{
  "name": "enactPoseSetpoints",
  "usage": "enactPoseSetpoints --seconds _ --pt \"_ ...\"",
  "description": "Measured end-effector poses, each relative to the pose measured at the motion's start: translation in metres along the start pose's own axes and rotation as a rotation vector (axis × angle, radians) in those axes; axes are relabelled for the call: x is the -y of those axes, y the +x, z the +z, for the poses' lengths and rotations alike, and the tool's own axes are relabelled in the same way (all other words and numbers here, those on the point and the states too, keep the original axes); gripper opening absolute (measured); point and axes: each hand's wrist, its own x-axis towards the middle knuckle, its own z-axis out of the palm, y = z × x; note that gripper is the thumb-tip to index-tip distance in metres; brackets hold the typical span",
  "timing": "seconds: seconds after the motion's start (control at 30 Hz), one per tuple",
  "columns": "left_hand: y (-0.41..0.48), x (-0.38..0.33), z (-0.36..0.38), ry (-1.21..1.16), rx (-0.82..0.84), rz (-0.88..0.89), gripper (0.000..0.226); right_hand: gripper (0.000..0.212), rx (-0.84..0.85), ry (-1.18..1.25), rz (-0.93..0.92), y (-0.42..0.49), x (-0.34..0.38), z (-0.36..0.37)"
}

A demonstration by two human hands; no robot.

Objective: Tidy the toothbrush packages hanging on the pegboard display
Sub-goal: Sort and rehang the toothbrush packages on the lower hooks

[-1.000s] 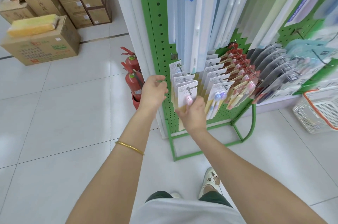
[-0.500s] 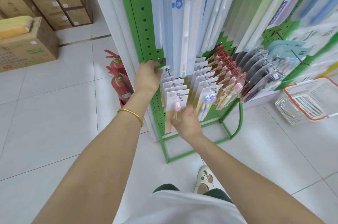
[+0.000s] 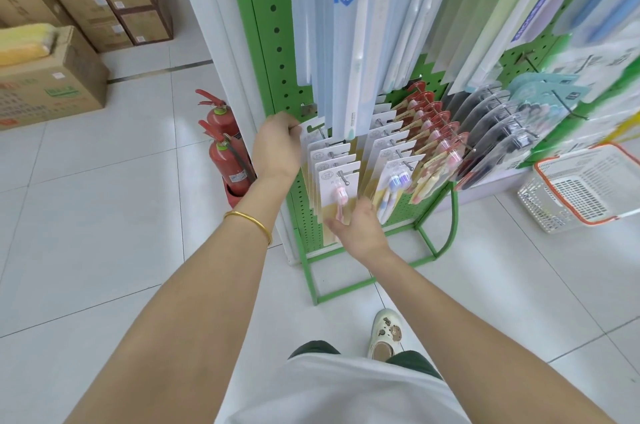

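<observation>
A green pegboard stand (image 3: 273,53) carries rows of toothbrush packages on metal hooks. The leftmost lower row holds white-and-yellow cards with pink toothbrushes (image 3: 337,181). My left hand (image 3: 277,146) pinches the left edge of the rearmost card in that row, near its hook. My right hand (image 3: 360,226) lies with straight fingers under the bottom of the front cards, touching them. To the right hang blue-brush cards (image 3: 394,177), red-topped packs (image 3: 436,139) and dark packs (image 3: 495,132). Long white and blue packs (image 3: 360,42) hang above.
Two red fire extinguishers (image 3: 225,153) stand on the tiled floor just left of the stand. A white plastic basket with an orange rim (image 3: 588,188) sits at the right. Cardboard boxes (image 3: 52,77) are stacked at the far left. My shoe (image 3: 384,333) is near the stand's base frame.
My left hand rose from beside the stand to the rearmost card's top edge and took hold of it. My right hand slid down to the bottom of the front cards.
</observation>
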Motion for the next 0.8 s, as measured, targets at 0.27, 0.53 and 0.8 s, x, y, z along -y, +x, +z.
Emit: enactPoseSetpoints --seconds 0.27,0.53,0.8 --pt "-0.039 0.034 -0.015 -0.133 -0.085 -0.194 0.017 0.080 -0.019 0.112 0.027 -0.012 -0.005 0.000" --pt "-0.104 0.059 -0.023 -0.214 -0.192 -0.414 0.012 0.061 0.086 0.052 0.082 -0.041 -0.023 0.001" --pt "-0.173 0.023 -0.001 -0.395 -0.227 -0.509 0.012 0.022 0.241 0.053 -0.090 -0.073 -0.048 -0.025"
